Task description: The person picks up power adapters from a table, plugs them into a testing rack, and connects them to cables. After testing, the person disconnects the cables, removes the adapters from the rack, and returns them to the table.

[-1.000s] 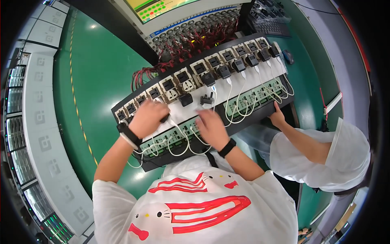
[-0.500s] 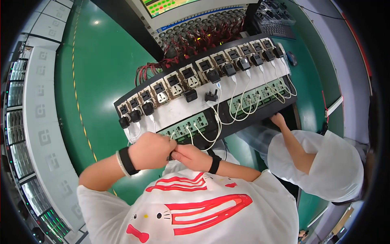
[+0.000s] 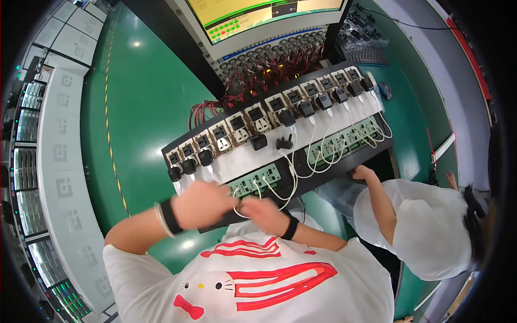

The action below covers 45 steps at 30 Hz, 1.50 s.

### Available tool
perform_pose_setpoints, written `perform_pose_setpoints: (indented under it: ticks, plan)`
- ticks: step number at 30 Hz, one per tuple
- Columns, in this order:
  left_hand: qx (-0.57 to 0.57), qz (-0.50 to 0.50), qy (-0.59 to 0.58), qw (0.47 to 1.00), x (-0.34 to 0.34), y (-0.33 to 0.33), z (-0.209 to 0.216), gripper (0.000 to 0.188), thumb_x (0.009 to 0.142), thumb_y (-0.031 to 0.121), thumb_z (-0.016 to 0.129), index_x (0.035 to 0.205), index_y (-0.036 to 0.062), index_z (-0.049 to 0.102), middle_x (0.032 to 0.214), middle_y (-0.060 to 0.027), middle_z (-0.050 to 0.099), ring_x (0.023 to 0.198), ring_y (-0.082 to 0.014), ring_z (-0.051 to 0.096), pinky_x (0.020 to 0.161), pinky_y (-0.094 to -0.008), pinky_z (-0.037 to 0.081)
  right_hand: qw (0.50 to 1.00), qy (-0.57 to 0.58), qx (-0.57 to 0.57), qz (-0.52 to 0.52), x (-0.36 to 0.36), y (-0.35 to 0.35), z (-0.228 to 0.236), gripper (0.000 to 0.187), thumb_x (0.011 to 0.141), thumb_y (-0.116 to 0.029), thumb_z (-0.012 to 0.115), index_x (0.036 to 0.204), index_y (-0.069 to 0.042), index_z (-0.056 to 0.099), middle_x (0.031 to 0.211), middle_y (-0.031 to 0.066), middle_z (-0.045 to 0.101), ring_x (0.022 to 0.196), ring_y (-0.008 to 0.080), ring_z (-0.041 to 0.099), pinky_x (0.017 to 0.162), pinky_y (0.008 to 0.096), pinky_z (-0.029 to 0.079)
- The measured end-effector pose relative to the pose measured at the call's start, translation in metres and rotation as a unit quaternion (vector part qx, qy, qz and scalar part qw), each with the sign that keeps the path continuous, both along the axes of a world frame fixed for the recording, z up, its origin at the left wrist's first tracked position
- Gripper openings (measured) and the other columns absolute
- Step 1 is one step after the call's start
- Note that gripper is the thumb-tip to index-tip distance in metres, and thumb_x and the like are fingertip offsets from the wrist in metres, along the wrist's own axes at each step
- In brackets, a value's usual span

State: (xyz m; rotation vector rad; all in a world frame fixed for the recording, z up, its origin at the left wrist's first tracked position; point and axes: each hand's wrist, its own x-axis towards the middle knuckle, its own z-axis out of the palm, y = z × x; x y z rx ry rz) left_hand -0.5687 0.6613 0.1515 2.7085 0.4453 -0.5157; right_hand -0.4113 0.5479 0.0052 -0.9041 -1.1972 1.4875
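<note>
You wore a white short-sleeved T-shirt (image 3: pixel 355 285) with red cartoon prints (image 3: pixel 188 307), black wristbands (image 3: pixel 291 227) and a pale bracelet (image 3: pixel 162 220).

Adapters (image 3: pixel 205 157): black plastic, smooth, low sheen.
Sockets (image 3: pixel 222 142): off-white and black plastic, smooth.
Cables (image 3: pixel 295 180): white plastic sheathing, smooth.
Boards (image 3: pixel 272 173): green, flat, matt-looking.
Panel (image 3: pixel 237 160): white, smooth, matt.
Wires (image 3: pixel 200 116): red plastic-looking insulation.
Connectors (image 3: pixel 258 56): dull grey metal by their look.
Screen (image 3: pixel 280 21): smooth, lit face.
Upright (image 3: pixel 177 54): black, matt.
Floor (image 3: pixel 156 107): green, smooth, glossy, with bright light spots.
Shirt (image 3: pixel 258 255): white cloth, matt, softly creased; red print, flat.
Wristband (image 3: pixel 170 218): black, matt; material unclear.
Bracelet (image 3: pixel 163 219): pale, bumpy.
Co-worker's top (image 3: pixel 431 226): white cloth, matt, folded.
Keyboard (image 3: pixel 366 56): dark plastic, matt.
Cabinets (image 3: pixel 59 161): white, smooth.
</note>
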Motion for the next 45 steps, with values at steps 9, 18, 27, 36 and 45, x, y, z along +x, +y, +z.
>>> perform_pose_setpoints:
  ticks: [9, 18, 27, 36, 45]
  plan:
    - [0.041, 0.201, -0.106, 0.973, -0.057, 0.064, -0.065, 0.027, 0.07, 0.01, 0.064, 0.095, 0.0075, 0.054, 0.092, -0.0125, 0.054, 0.089, -0.0318, 0.055, 0.074, -0.0411, 0.046, 0.965, -0.024, -0.226, -0.127, 0.041, 0.0, -0.034, 0.02, 0.097, -0.024, 0.044, 0.089, -0.007, 0.052, 0.061, -0.0062, 0.037, 0.05, 0.0017, 0.032, 0.044, 0.0174, 0.027]
    - [0.007, 0.254, -0.223, 0.941, 0.029, 0.028, -0.205, 0.033, 0.071, -0.001, 0.058, 0.102, 0.0092, 0.056, 0.095, -0.0123, 0.05, 0.092, -0.0325, 0.052, 0.078, -0.0399, 0.045, 0.964, -0.05, -0.242, -0.097, 0.029, 0.007, -0.04, 0.025, 0.097, -0.027, 0.045, 0.085, -0.007, 0.054, 0.063, -0.0063, 0.038, 0.052, 0.0026, 0.033, 0.046, 0.0191, 0.027]
    - [0.037, 0.251, -0.25, 0.934, -0.008, 0.029, -0.2, 0.044, 0.071, -0.005, 0.051, 0.111, 0.014, 0.057, 0.12, -0.0098, 0.05, 0.114, -0.0317, 0.046, 0.093, -0.0397, 0.043, 0.955, -0.035, -0.283, -0.084, 0.032, 0.007, -0.047, 0.026, 0.096, -0.029, 0.045, 0.085, -0.007, 0.055, 0.061, -0.0076, 0.037, 0.051, 0.0017, 0.032, 0.044, 0.0182, 0.027]
    - [0.182, 0.403, -0.242, 0.864, -0.048, 0.047, -0.176, 0.042, 0.069, -0.002, 0.056, 0.108, 0.0136, 0.058, 0.114, -0.0082, 0.057, 0.11, -0.0291, 0.05, 0.094, -0.0522, 0.035, 0.96, -0.144, -0.218, -0.097, 0.029, 0.007, -0.059, 0.034, 0.093, -0.021, 0.049, 0.12, 0.0, 0.045, 0.084, 0.0018, 0.049, 0.069, 0.0096, 0.045, 0.062, 0.0236, 0.039]
    - [0.181, 0.264, -0.035, 0.947, -0.153, 0.037, -0.18, 0.037, 0.073, 0.004, 0.058, 0.106, 0.0201, 0.061, 0.111, -0.0074, 0.053, 0.102, -0.0274, 0.051, 0.09, -0.0381, 0.041, 0.88, -0.46, 0.084, -0.083, 0.015, 0.03, -0.018, 0.059, 0.084, -0.016, 0.057, 0.135, 0.002, 0.032, 0.132, 0.0238, 0.037, 0.123, 0.0372, 0.036, 0.104, 0.0403, 0.028]
